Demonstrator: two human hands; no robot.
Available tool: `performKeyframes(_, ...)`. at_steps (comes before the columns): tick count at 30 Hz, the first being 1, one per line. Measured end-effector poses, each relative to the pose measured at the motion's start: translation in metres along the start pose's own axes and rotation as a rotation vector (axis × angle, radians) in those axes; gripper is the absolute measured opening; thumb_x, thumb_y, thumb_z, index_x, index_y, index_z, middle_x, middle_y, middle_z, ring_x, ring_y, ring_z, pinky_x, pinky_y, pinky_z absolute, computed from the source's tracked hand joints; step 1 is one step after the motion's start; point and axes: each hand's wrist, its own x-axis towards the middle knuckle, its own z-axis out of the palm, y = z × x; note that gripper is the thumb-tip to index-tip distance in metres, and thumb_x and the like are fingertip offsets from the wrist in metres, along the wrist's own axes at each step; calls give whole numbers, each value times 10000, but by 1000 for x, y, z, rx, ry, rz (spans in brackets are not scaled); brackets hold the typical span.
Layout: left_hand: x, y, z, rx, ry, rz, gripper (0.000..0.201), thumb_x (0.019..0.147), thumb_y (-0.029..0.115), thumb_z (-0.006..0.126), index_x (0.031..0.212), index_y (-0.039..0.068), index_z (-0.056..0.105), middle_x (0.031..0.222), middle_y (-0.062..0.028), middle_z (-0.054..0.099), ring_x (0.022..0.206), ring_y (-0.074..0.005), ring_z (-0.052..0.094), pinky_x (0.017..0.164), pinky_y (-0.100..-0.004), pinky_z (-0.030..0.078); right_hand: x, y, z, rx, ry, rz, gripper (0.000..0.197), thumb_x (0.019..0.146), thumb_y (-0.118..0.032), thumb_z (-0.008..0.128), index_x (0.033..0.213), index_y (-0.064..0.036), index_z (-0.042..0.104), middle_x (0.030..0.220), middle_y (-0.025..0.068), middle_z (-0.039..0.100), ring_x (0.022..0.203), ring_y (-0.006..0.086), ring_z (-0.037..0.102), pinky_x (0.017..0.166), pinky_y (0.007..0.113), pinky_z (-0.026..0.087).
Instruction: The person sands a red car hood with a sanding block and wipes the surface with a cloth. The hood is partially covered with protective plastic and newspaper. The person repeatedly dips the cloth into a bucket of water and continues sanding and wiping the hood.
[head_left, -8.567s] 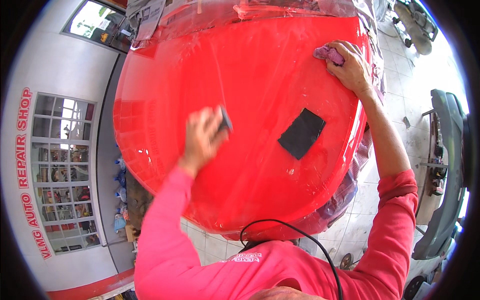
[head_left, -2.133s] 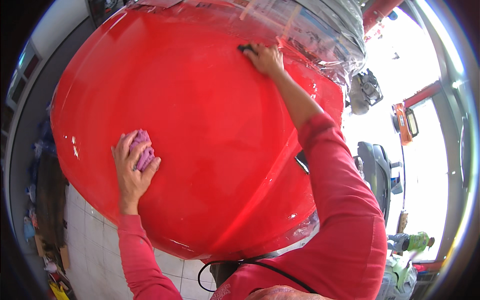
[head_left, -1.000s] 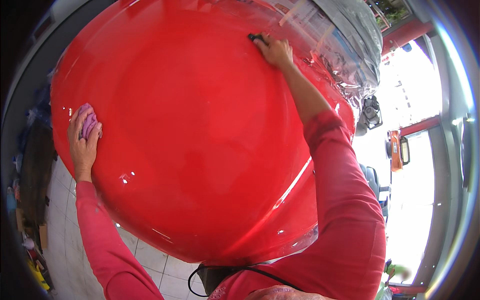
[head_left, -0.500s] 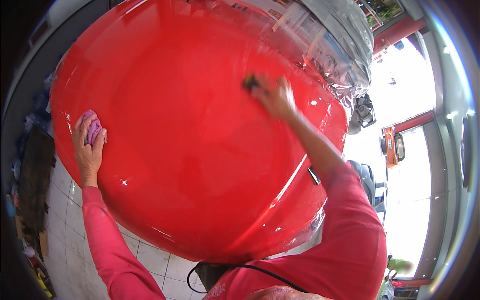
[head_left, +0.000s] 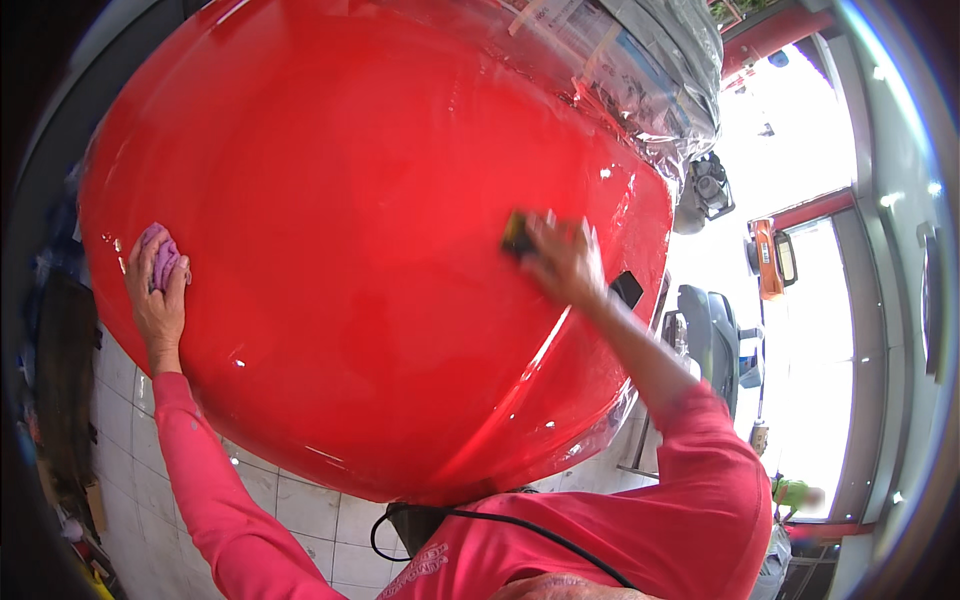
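At frame left our left hand (head_left: 155, 300) clamps a purple cloth (head_left: 162, 258) against the red panel (head_left: 360, 230); right of centre our blurred right hand (head_left: 562, 262) presses a dark pad (head_left: 517, 236) there.

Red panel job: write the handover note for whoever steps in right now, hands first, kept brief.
Left hand: closed on a purple cloth, pressed on the left edge of the red panel.
Right hand: blurred with motion, pressing a small dark pad on the panel's right side.
A second dark pad lies on the panel's right edge, behind the right wrist.
Clear plastic sheeting covers what lies past the panel's far edge.
Done: the panel looks glossy, with a few droplets near the left hand.
Left: cannot tell how much of the surface has been worked.
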Motion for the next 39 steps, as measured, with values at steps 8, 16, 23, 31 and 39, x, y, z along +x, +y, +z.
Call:
performKeyframes(8,1,-6,7,23,-27,25,457,1050,371,720,1462,178,668,1563,-77,602,1468,-341,549,1251,-514,451,133,123,57,-85,-35,552,596,1060,-560,627,1591,-296,574,1363,130,750,1140,471,676,960,627,535)
performKeyframes(16,-3,-4,-2,39,-12,-49,436,1060,333,710,1462,173,666,1568,-74,602,1478,-346,541,1257,-512,446,13,-15,-4,41,21,78,686,969,-536,758,1537,-171,639,1455,178,683,1151,441,645,963,611,517)
performKeyframes(23,4,-3,18,-13,-71,44,449,1059,317,709,1472,148,662,1577,-101,609,1522,-371,503,1272,-534,402,154,166,56,-113,-68,650,625,1057,-614,597,1532,-208,607,1343,185,735,1235,481,632,977,643,542)
performKeyframes(31,-2,-32,1,10,-44,53,453,1067,280,691,1485,110,652,1603,-141,594,1518,-385,510,1268,-522,400,-27,49,-3,-138,55,355,638,1032,-523,676,1564,-186,579,1427,180,685,1164,455,639,965,644,533)
performKeyframes(39,4,-33,18,-77,-125,-1,458,1083,304,658,1496,106,647,1640,-152,554,1519,-374,508,1254,-513,415,28,235,19,-258,-189,1061,598,1093,-629,502,1478,-183,609,1413,165,717,1294,465,636,1033,704,497)
